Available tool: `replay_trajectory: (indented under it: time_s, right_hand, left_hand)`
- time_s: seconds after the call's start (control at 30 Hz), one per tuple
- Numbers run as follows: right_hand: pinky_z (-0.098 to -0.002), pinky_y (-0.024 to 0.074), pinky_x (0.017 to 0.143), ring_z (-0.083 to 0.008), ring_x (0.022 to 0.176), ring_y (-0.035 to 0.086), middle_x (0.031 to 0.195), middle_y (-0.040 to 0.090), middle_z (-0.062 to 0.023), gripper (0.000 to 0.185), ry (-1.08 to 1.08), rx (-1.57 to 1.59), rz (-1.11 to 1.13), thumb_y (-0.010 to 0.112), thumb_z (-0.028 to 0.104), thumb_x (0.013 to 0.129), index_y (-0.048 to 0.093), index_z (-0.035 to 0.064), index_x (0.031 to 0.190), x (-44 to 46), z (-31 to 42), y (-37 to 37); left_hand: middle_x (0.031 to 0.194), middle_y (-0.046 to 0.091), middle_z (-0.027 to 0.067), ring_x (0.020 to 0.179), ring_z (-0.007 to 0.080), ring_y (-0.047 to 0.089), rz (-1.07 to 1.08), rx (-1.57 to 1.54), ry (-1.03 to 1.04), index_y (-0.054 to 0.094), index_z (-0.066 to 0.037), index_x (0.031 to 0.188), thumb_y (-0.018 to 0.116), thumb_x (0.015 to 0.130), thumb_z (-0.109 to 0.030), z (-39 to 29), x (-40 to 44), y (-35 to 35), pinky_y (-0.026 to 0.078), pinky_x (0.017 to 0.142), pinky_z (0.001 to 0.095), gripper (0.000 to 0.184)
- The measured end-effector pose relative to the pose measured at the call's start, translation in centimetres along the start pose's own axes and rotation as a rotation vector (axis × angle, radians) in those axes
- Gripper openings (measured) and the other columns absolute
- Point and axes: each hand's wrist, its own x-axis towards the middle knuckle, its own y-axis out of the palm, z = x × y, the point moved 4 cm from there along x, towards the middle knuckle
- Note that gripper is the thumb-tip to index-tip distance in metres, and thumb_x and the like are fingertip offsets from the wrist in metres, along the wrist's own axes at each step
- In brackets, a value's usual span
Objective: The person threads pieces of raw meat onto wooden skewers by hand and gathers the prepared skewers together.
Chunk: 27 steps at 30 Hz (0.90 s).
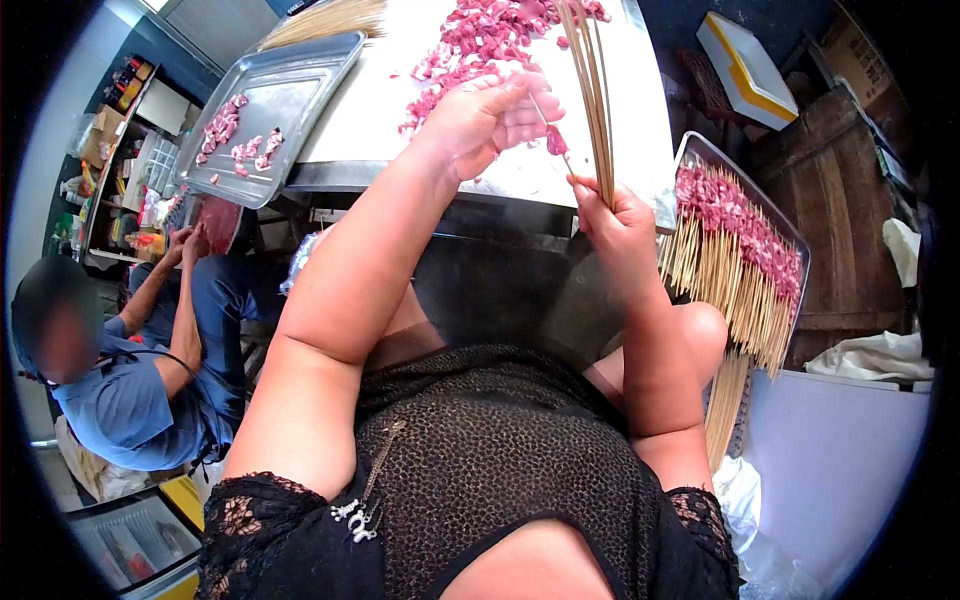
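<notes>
My left hand (490, 120) is palm up at the white table's front edge, thumb and index finger pinched near a skewer's tip; what they hold is too washed out to make out. Its other fingers are loosely stretched. My right hand (618, 215) grips a bundle of bare sticks (598, 100) pointing up and the lower end of one slanting skewer. On that skewer sits a piece of red meat (556, 140), between my hands. Behind my left hand, cut meat (480, 45) lies heaped on the white table (400, 100).
A metal tray (290, 130) with some meat is at the left, near more sticks (325, 22). Rows of loaded skewers (740, 230) fill a tray on the right. A white and yellow box (745, 70) stands behind it. Another person (130, 390) sits at the left, hands on a reddish bag.
</notes>
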Motion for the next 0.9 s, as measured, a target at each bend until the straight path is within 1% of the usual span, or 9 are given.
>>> replay_trajectory:
  time_s: [0.07,0.13,0.17,0.27,0.33,0.43,0.53,0.7,0.9]
  right_hand:
    - [-0.0175,0.0339,0.048,-0.0022,0.052,0.042,0.06,0.049,0.0045,0.018,-0.01,-0.002,0.007,0.056,0.01,0.087,0.065,-0.0004,0.099,-0.1,0.3,0.1]
    - [-0.0175,0.0338,0.048,-0.0021,0.053,0.042,0.06,0.049,0.0045,0.019,-0.02,-0.002,0.015,0.056,0.01,0.087,0.065,-0.0006,0.1,-0.2,0.5,0.1]
    - [-0.0174,0.0339,0.048,-0.0021,0.053,0.043,0.061,0.05,0.0045,0.019,-0.031,-0.011,-0.003,0.056,0.01,0.087,0.064,-0.0009,0.1,-0.2,0.5,0.0]
    - [-0.0175,0.034,0.049,-0.0021,0.053,0.043,0.062,0.05,0.0045,0.018,-0.03,-0.013,-0.02,0.056,0.009,0.087,0.064,-0.0011,0.099,-0.3,1.1,-0.1]
    - [-0.0175,0.0341,0.049,-0.0021,0.054,0.043,0.062,0.05,0.0046,0.018,-0.017,-0.004,-0.02,0.055,0.009,0.087,0.065,-0.0012,0.099,-0.3,1.2,-0.3]
    - [-0.0174,0.0345,0.049,-0.0022,0.053,0.043,0.062,0.05,0.0048,0.018,-0.017,-0.055,-0.002,0.055,0.008,0.087,0.065,-0.0012,0.099,-0.4,1.1,-0.4]
    - [-0.0174,0.0352,0.049,-0.0023,0.053,0.044,0.061,0.05,0.0049,0.017,-0.03,-0.066,0.015,0.055,0.008,0.087,0.065,-0.0006,0.098,-0.4,0.9,-0.5]
    - [-0.0178,0.0364,0.049,-0.0027,0.053,0.044,0.06,0.05,0.0045,0.018,-0.04,-0.193,0.017,0.055,0.008,0.086,0.065,0.0008,0.099,-0.3,1.1,-0.9]
    - [-0.0184,0.0366,0.049,-0.0029,0.052,0.044,0.059,0.05,0.0042,0.017,-0.084,-0.14,-0.01,0.056,0.01,0.087,0.066,0.0006,0.097,-0.1,0.7,-0.4]
  left_hand:
    - [0.101,0.063,0.0152,0.095,0.0251,0.062,0.015,0.022,-0.005,0.052,0.002,0.112,0.05,0.091,-0.015,0.3,0.1,-0.1,0.051,0.081,0.0349,0.027]
    - [0.103,0.063,0.0154,0.097,0.0256,0.062,0.082,0.118,-0.025,0.052,0.001,0.112,0.048,0.093,-0.02,0.5,0.2,-0.3,0.05,0.084,0.0332,0.029]
    - [0.103,0.063,0.0154,0.097,0.0256,0.062,0.081,0.115,-0.024,0.052,0.001,0.112,0.048,0.093,-0.02,0.6,0.2,-0.3,0.05,0.084,0.0332,0.029]
    - [0.106,0.061,0.0164,0.099,0.0252,0.061,0.053,0.273,0.036,0.049,0.002,0.116,0.047,0.093,-0.019,0.2,0.3,-0.2,0.05,0.084,0.033,0.031]
    - [0.106,0.06,0.0157,0.098,0.0269,0.061,0.012,0.053,0.156,0.052,0.002,0.113,0.047,0.092,-0.014,-0.5,0.1,-0.1,0.051,0.082,0.0352,0.026]
    - [0.109,0.059,0.0166,0.099,0.0287,0.06,-0.026,-0.036,0.163,0.052,0.003,0.113,0.047,0.093,-0.014,-1.4,0.0,-0.3,0.051,0.083,0.0373,0.027]
    - [0.107,0.06,0.0167,0.098,0.0292,0.061,-0.087,-0.012,0.145,0.052,0.003,0.111,0.047,0.093,-0.016,-1.5,-0.3,-0.2,0.051,0.083,0.039,0.027]
    - [0.104,0.061,0.0169,0.096,0.0291,0.061,-0.092,0.003,0.13,0.053,0.003,0.109,0.047,0.093,-0.016,-0.8,0.1,-0.2,0.051,0.083,0.0394,0.025]
    - [0.103,0.061,0.0175,0.096,0.0295,0.061,-0.09,-0.073,0.137,0.052,0.002,0.109,0.048,0.092,-0.015,0.0,0.5,0.1,0.051,0.084,0.0405,0.025]
